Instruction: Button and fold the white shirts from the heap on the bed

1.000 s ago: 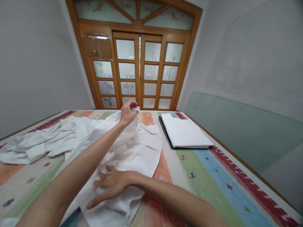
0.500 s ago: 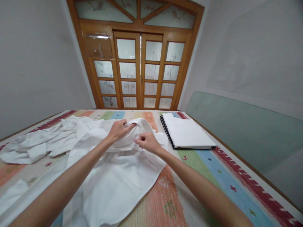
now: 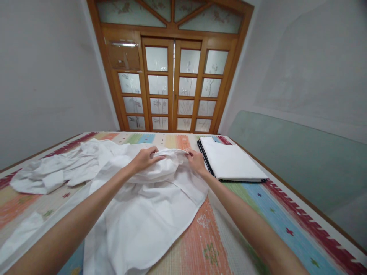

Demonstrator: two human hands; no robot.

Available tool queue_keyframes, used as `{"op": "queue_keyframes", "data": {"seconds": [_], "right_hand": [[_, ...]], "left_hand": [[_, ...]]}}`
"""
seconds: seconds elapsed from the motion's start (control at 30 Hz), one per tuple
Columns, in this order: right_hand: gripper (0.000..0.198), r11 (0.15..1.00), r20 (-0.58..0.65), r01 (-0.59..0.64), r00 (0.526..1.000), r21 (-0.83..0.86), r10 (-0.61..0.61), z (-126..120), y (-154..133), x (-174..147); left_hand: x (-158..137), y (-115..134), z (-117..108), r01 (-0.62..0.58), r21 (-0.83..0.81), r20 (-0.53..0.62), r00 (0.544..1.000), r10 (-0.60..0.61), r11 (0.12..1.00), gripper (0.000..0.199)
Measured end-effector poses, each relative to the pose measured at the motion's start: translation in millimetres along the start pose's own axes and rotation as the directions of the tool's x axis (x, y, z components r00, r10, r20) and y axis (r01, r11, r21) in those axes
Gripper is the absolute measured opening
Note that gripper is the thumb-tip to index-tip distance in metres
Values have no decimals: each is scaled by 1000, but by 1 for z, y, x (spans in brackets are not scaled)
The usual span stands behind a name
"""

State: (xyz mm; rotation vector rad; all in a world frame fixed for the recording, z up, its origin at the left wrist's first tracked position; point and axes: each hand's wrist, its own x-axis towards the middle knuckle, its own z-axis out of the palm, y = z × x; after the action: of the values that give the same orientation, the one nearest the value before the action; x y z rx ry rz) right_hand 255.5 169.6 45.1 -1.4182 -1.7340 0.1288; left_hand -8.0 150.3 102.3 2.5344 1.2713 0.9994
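Observation:
A rumpled white shirt [image 3: 146,221] lies spread over the striped cloth, its curved hem toward me and its far left part bunched in folds. My left hand [image 3: 145,158] grips its upper edge, thumb pressed against the fabric. At the other end of the same raised edge, my right hand [image 3: 196,162] pinches the fabric between thumb and fingers. The edge runs taut between both hands, and loose folds hang below it. Some of the fingertips are hidden by the fabric.
A folded white and black cloth stack [image 3: 235,158] lies right of my right hand. Beneath everything is a colourful striped cover [image 3: 183,256]. A pale green panel [image 3: 286,152] stands along the right side. Wooden glass doors [image 3: 172,84] are beyond the far edge.
My right hand has moved right and up from a curled position below the edge and now pinches it. The edge is stretched straighter. My left hand keeps its hold.

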Motion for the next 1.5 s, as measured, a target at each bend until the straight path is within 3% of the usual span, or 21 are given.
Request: {"op": "queue_keyframes", "data": {"seconds": [0.13, 0.27, 0.4, 0.47, 0.53, 0.63, 0.7, 0.83, 0.97, 1.13, 1.27, 1.5], "right_hand": [[15, 979, 83, 83, 991, 187, -100, -27, 7, 13], [15, 965, 243, 177, 944, 192, -222, -56, 6, 25], [14, 963, 458, 256, 848, 88, -267, -71, 4, 32], [20, 957, 575, 290, 778, 30, -254, -75, 5, 33], [26, 943, 637, 326, 740, -59, -216, -75, 7, 32], [23, 908, 577, 371, 792, -194, -201, -71, 4, 27], [13, 896, 492, 409, 824, -175, -280, -64, -3, 22], [22, 860, 369, 506, 813, -69, -449, -42, -31, 7], [23, 808, 387, 569, 786, -152, -481, -20, -55, -10], [23, 825, 380, 531, 816, -194, -436, -2, -55, -20], [22, 888, 411, 445, 835, -113, -366, 5, -52, -16], [19, 906, 397, 409, 818, 106, -415, 5, -55, -14]], "left_hand": [[-5, -16, -10, 21, 86, 34, 999, -24, 996, 34], [-10, -30, -16, -62, 205, 102, 994, 42, 977, 26], [-15, -38, -14, -184, 338, 169, 977, 133, 923, 28], [-17, -39, -11, -209, 399, 189, 971, 143, 893, 31], [-19, -38, -9, -223, 434, 186, 970, 156, 873, 33], [-18, -34, -6, -256, 445, 172, 965, 198, 858, 36], [-15, -29, -4, -293, 429, 164, 955, 246, 854, 37], [-11, -18, -1, -355, 375, 130, 935, 331, 856, 37], [-10, -9, -5, -382, 360, 79, 921, 380, 851, 35], [-16, -6, -16, -398, 384, 91, 914, 394, 833, 32], [-19, -3, -17, -392, 381, 120, 919, 375, 837, 33], [-17, 9, 3, -373, 144, 152, 924, 352, 917, 28]]}}
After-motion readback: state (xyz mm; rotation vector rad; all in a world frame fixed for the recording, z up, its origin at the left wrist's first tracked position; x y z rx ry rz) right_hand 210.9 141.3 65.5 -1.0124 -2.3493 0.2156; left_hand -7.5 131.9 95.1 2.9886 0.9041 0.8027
